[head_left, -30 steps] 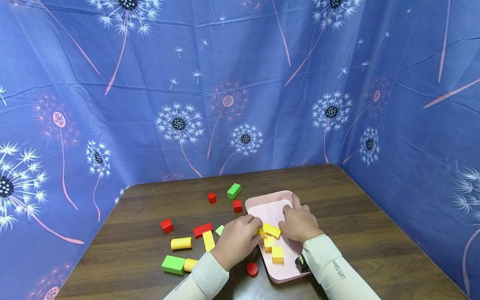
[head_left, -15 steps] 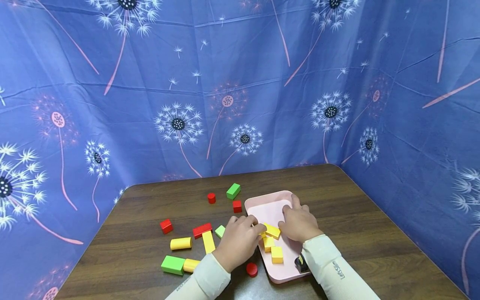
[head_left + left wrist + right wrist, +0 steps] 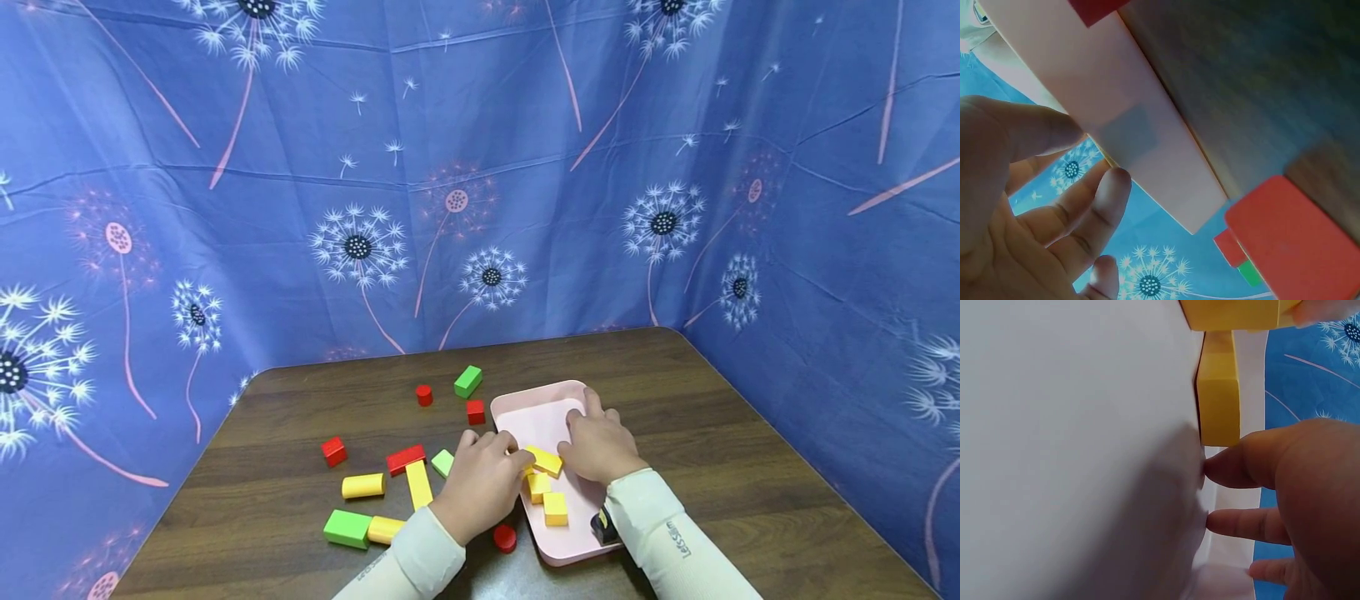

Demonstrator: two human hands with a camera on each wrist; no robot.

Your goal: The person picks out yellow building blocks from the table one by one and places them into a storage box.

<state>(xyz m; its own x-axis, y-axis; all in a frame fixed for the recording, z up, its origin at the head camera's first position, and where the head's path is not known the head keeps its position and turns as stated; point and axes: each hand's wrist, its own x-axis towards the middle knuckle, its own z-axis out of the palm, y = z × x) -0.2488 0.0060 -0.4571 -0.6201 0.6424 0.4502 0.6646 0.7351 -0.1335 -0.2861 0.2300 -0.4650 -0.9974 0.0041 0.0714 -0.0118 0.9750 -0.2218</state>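
Observation:
The left hand point(image 3: 483, 479) hovers at the left rim of a pink tray point(image 3: 531, 427). In the left wrist view its thumb and fingers stand apart beside the tray wall point(image 3: 1125, 119), with a yellow sliver showing at the rim. Its fingers partly hide one yellow block. Inside the tray are more yellow blocks, including a long one point(image 3: 546, 461) and two cube-like ones point(image 3: 555, 508). The right hand point(image 3: 603, 446) reaches into the tray with fingers spread. In the right wrist view its fingertips point(image 3: 1219, 522) touch the tray floor, next to a yellow block point(image 3: 1219, 400).
Left of the tray lie a yellow cylinder point(image 3: 363, 486), a green block point(image 3: 347, 528), a red block point(image 3: 406, 459) and a yellow block point(image 3: 419, 485). A red disc point(image 3: 505, 537) is near the tray's front left. Beyond are a green block point(image 3: 468, 382) and red pieces point(image 3: 476, 412).
The left hand has loosened its pinch on a yellow block, which now sits in the tray, and has drawn its fingers up slightly. The right hand has stayed put.

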